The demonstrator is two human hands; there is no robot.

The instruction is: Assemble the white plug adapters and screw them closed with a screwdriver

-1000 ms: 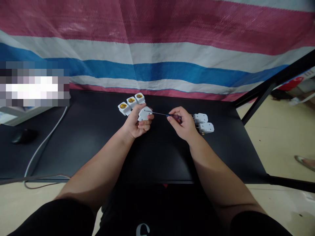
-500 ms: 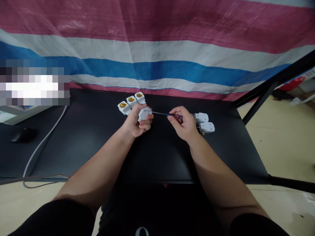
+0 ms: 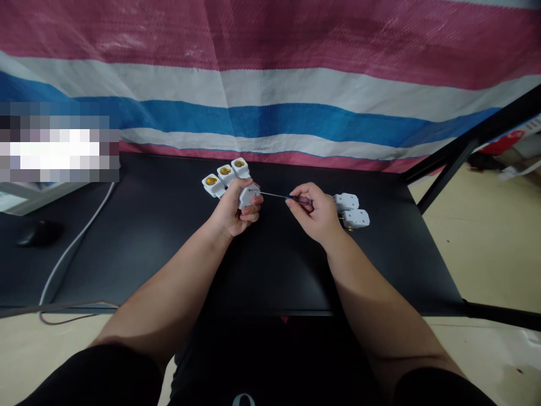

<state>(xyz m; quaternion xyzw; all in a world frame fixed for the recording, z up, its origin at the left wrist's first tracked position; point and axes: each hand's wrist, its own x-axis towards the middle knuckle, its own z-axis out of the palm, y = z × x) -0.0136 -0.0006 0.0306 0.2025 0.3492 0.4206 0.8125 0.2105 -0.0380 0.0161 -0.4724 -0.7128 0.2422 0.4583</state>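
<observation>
A white lamp holder is gripped in my left hand, its flat face with small holes turned to the right. My right hand is closed around the dark reddish handle of a screwdriver. The thin shaft points left, and its tip meets the lamp holder's face at a hole. Just beyond my left hand stand three white lamp holders in a slanted row, with brass-coloured threaded sockets facing up. Right of my right hand lie two more lamp holders, hole side up.
Everything rests on a black table. A black mouse and a grey cable lie at the left, near a white object partly blurred out. Behind hangs a striped sheet; a black metal frame rises at the right.
Hardly anything differs. My right hand and the screwdriver have shifted very slightly left; the lamp holder in my left hand has tilted a little.
</observation>
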